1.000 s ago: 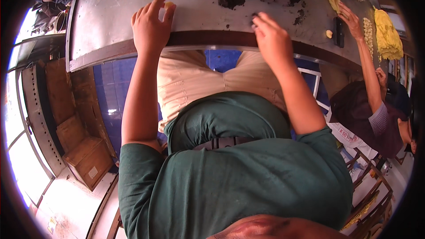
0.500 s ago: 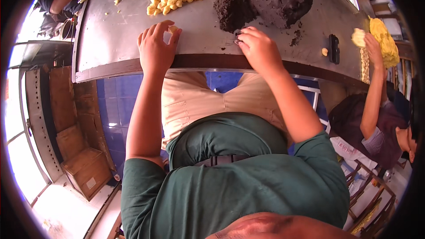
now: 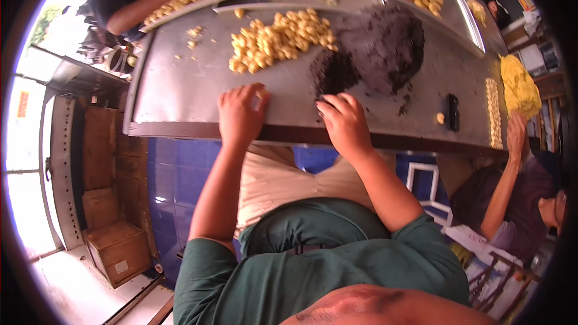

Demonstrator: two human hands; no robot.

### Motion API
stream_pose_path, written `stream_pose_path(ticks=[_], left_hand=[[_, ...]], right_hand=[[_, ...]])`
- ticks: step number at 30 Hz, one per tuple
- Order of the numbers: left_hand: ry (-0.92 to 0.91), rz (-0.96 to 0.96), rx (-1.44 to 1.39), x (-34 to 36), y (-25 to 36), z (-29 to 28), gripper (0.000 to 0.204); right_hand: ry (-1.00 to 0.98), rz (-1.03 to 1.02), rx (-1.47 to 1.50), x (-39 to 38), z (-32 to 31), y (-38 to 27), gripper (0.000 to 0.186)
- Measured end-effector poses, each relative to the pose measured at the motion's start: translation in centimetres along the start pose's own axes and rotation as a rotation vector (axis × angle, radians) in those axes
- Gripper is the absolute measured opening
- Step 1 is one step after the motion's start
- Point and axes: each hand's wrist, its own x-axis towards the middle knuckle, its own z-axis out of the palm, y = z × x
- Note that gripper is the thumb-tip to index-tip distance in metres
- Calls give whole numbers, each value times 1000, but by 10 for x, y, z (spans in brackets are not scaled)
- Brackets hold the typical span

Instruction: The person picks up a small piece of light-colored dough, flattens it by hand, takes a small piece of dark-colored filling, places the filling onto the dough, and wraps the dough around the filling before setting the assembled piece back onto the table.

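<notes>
My left hand (image 3: 239,114) hovers over the near edge of the metal table (image 3: 186,90), a small piece of yellow dough (image 3: 261,92) between its thumb and curled fingers. To its right, my right hand (image 3: 345,121) has its fingers drawn together around a dark bit of paste, mostly hidden by them. Just beyond that hand lies a crumbly dark heap (image 3: 330,71), joined to a large smooth mound of dark paste (image 3: 382,48). A pile of small yellow dough pieces (image 3: 277,41) spreads beyond my left hand.
At right are a black mould-like object (image 3: 452,112), one loose dough piece (image 3: 441,118), a row of dough pieces (image 3: 494,111) and a yellow dough mass (image 3: 519,84). A co-worker's hand (image 3: 516,132) is beside it. Another person's arm (image 3: 150,5) reaches over trays at the far left.
The view has tipped up, showing more of the far trays. Both my hands keep nearly the same pose. The co-worker's hand at right has come down, and the dough piece it held no longer shows.
</notes>
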Motion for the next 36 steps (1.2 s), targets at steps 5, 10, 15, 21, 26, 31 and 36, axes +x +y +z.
stream_pose_path(ticks=[5,10,15,21,26,31,36], left_hand=[[-60,-84,1,-2,-4,-13,24],[-44,-68,-71,3,2,1,23],[-60,-53,-4,2,8,-18,23],[-106,-37,49,-10,-6,-3,26],[-125,-53,61,-7,-12,4,27],[-58,-62,0,5,8,-6,26],[-26,23,40,1,-3,0,27]], right_hand=[[22,8,99,5,19,6,25],[39,18,98,0,11,16,24],[56,2,107,6,-5,1,27],[-33,3,107,-8,8,5,33],[-72,56,108,-6,8,8,32],[36,280,124,-6,-1,27,25],[-87,453,104,-27,4,37,25]])
